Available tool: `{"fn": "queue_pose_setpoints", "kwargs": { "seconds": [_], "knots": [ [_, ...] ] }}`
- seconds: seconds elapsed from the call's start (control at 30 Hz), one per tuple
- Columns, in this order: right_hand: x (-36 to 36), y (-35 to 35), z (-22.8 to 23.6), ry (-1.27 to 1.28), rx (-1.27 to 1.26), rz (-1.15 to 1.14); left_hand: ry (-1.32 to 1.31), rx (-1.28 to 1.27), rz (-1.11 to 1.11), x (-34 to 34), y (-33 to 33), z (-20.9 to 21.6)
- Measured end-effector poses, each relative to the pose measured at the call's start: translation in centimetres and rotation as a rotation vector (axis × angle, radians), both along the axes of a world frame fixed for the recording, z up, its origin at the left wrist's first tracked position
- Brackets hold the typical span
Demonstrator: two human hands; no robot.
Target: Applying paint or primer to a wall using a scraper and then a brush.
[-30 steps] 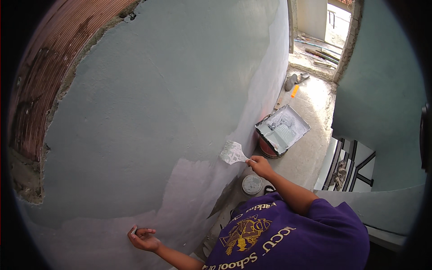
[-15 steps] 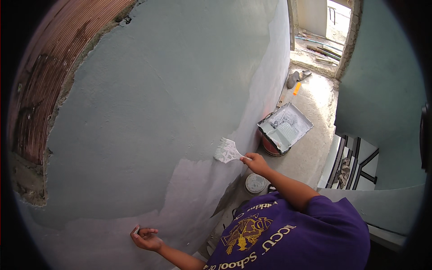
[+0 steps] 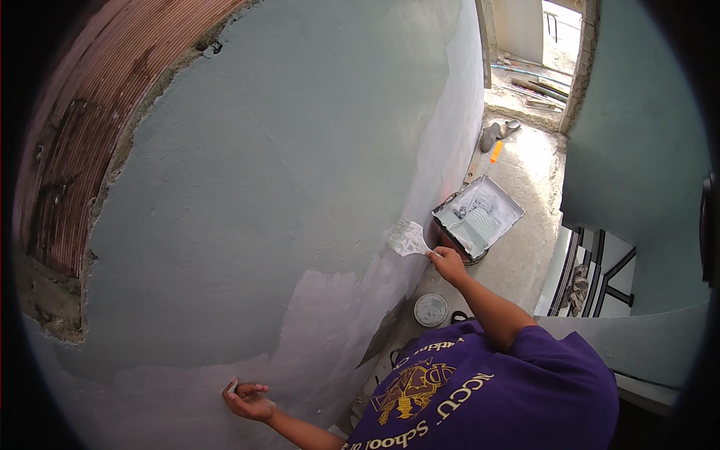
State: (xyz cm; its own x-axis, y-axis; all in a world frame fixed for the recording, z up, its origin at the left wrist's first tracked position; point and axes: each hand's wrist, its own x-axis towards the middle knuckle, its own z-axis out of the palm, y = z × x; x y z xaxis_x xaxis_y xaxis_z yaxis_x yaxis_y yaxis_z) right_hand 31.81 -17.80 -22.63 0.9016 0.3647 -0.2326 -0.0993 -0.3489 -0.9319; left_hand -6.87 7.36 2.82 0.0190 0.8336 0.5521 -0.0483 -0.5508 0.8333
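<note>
At lower left, the bare left hand [image 3: 249, 403] is half-curled, its grip unclear; at centre, a broad white paintbrush [image 3: 409, 239] is clamped in the right hand [image 3: 448, 265], shifted rightward along the grey-green plastered wall [image 3: 262, 187]; a stroke seems underway

At left, a broad grey-green plastered wall [image 3: 247, 165] with paler lilac-white areas along its lower and far edges, bordered at upper left by reddish-brown ribbed brickwork [image 3: 82, 135] with ragged mortar. Below, a pale grey concrete floor [image 3: 517, 262], brightly lit near a rough-edged open doorway [image 3: 585, 67] at top. At right, a darker blue-green wall [image 3: 637, 150] and, lower in view, a white surface [image 3: 616, 247] crossed by black bands.
</note>
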Motion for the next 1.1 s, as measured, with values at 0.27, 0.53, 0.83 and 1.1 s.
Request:
{"fn": "queue_pose_setpoints", "kwargs": {
  "seconds": [0.27,0.53,0.83,1.1],
  "knots": [
    [2.7,1.7,0.2,-0.029,0.191,-0.039,0.023,0.019,0.004,0.1,0.0,0.1],
    [2.0,1.5,-0.7,-0.089,-0.168,-0.125,0.039,0.020,0.028,-0.1,0.3,0.0],
    [3.4,2.8,1.6,-0.065,0.067,-0.128,0.015,0.008,0.021,0.0,0.1,-0.1],
    [4.2,2.6,2.4,0.209,0.453,-0.049,-0.014,0.006,0.012,0.0,0.1,-0.1]
  ]
}}
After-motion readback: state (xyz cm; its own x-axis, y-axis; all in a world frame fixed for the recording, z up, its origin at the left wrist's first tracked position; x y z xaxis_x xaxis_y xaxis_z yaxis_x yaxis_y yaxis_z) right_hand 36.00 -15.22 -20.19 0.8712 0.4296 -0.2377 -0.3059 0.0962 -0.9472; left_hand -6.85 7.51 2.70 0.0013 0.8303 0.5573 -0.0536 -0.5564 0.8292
